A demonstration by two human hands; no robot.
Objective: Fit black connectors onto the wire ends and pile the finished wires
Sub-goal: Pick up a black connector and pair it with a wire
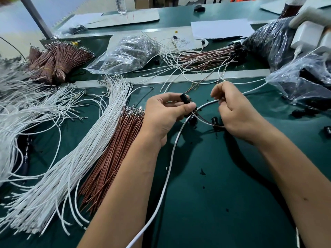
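Centrally, just above the frame's middle, both hands work over a dark green bench mat [206, 185] with a smooth matte surface. The left hand [164, 113] is raised with the wrist bent, thumb and forefinger pinching a small, cylindrical black connector [184, 98] of glossy plastic. The right hand [238, 113], at 3 o'clock from the connector, has its fingers curled and pinches thin wire ends; which fingers close on them cannot be told. A brown wire [206, 122] and a thicker, round white cable [172, 158] curve between the two hands; the cable runs down toward 6 o'clock. Loose black connectors [214, 120] lie on the mat just below the hands, with others toward 3 o'clock. At 9 o'clock from the hands lies a straight bundle of brown wires [111, 158] tipped with bright metal terminals, and beside it a fanned bundle of white wires [71, 158]. At 1 o'clock, a pile of finished wires [206, 58] shows brown and white strands ending in black connectors. A crinkled clear plastic bag [129, 52] sits at 11 o'clock.
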